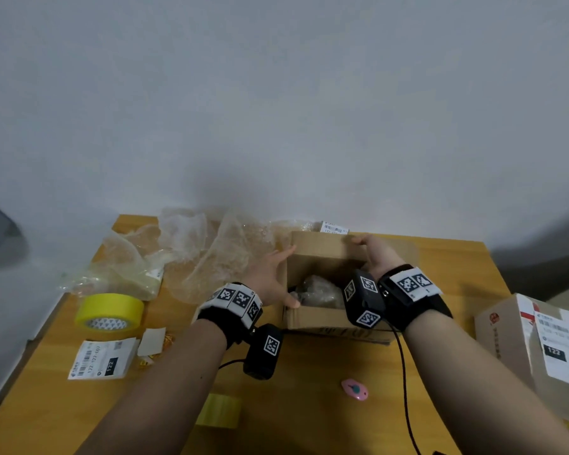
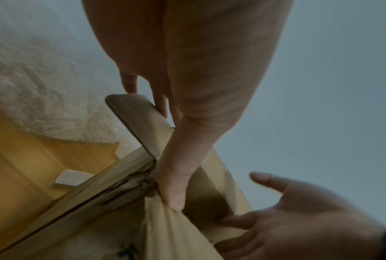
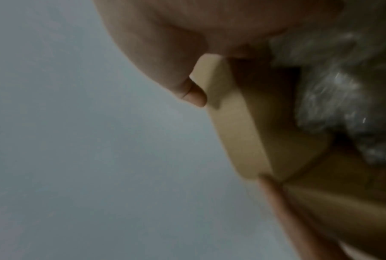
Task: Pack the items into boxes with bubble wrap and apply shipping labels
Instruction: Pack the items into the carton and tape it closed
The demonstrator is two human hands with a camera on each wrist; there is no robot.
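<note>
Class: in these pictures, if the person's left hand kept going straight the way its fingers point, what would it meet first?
Probably the far flap of the open cardboard box; the left hand already touches that box's left flap.

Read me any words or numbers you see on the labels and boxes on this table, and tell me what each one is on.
"122 122 L07", last part unsure, and "122": white shipping label lying flat near the yellow tape roll.
"122": white label on the sealed cardboard box at the right.
Too small or blurred: label behind the open cardboard box, print on that box's front.
</note>
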